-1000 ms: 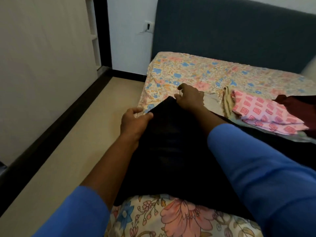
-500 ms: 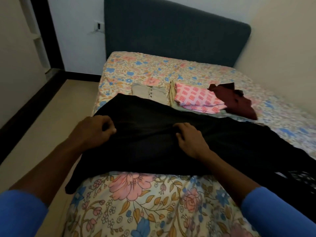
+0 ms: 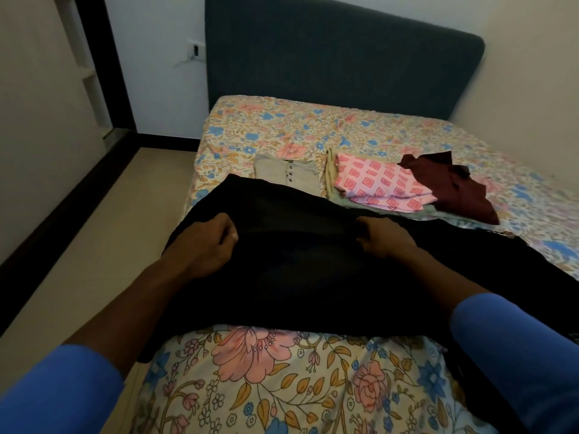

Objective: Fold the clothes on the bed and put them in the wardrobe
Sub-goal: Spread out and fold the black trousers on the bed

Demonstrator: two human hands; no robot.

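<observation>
Head view: left hand (image 3: 203, 245) and right hand (image 3: 385, 242), grip closed on the black garment (image 3: 297, 264); it looks soft, limp, light, best held at corners

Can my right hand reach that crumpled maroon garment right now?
Probably yes: only the pink-patterned folded clothes lie between the right hand and the crumpled maroon garment, though it must first release the black cloth garment it grips.
</observation>
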